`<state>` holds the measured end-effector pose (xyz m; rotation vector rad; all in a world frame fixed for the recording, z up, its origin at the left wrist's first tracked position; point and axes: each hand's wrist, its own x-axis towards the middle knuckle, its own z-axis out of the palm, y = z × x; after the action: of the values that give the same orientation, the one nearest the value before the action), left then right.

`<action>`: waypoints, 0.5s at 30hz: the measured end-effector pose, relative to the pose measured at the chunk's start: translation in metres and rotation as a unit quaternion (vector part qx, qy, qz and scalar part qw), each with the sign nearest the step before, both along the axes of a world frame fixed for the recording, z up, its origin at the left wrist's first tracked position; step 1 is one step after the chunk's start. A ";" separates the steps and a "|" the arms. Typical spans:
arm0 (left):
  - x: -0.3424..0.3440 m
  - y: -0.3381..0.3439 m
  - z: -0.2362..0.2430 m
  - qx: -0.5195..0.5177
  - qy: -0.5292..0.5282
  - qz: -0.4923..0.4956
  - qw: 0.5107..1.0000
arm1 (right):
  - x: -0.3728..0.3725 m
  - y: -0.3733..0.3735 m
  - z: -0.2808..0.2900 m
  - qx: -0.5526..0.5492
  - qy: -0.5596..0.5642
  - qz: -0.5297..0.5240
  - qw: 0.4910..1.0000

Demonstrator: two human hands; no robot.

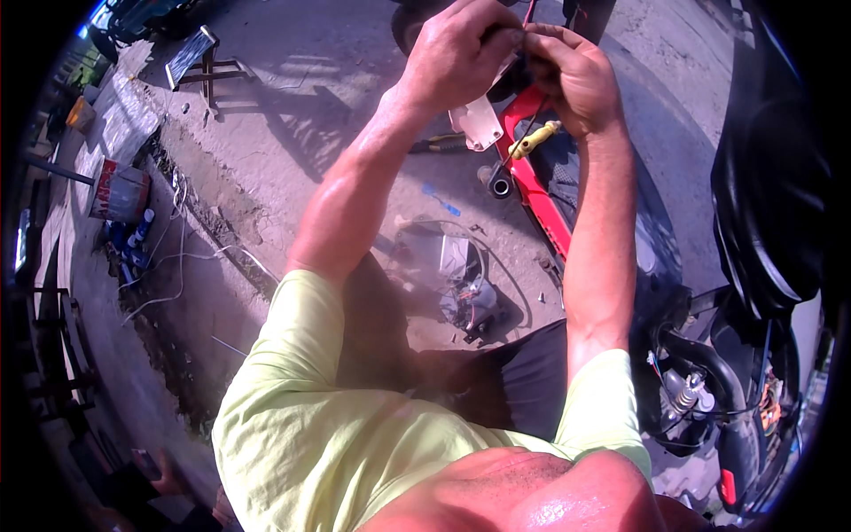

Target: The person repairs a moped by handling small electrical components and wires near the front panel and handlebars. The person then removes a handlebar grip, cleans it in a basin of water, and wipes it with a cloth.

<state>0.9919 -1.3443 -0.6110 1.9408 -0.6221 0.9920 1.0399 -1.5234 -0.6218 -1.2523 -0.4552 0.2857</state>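
My left hand (465,58) and my right hand (578,78) are raised at the top, fingertips pinched close together. A thin red wire (530,12) comes out between them, and both hands grip it; its end is hidden by the fingers. Just below hangs a yellow screwdriver-like handle (534,140), which neither hand holds. A long red body panel (539,199) of a motorbike runs down past my right forearm. Beside it, under my left hand, is a pale plastic piece (479,124).
A small folding stool (202,69) stands far left, with a paint-marked bucket (121,191) nearer. White cords (182,257) trail over the concrete. A clear bag with parts (456,266) lies by my legs. To the right are a black seat (769,186) and a spring shock absorber (687,395).
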 end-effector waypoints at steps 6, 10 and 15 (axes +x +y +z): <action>-0.004 0.000 0.003 -0.033 0.063 -0.005 0.997 | -0.006 0.007 0.001 0.030 0.036 -0.007 0.999; -0.004 0.003 0.004 -0.031 0.054 -0.003 0.998 | -0.008 0.010 0.002 0.039 0.028 -0.009 0.999; -0.007 -0.001 0.006 -0.049 0.081 -0.003 0.995 | -0.004 0.011 -0.002 0.051 0.009 -0.023 0.998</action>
<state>0.9850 -1.3454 -0.6054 1.9082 -0.4777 0.8360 1.0357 -1.5125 -0.6242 -1.1573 -0.4198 0.2323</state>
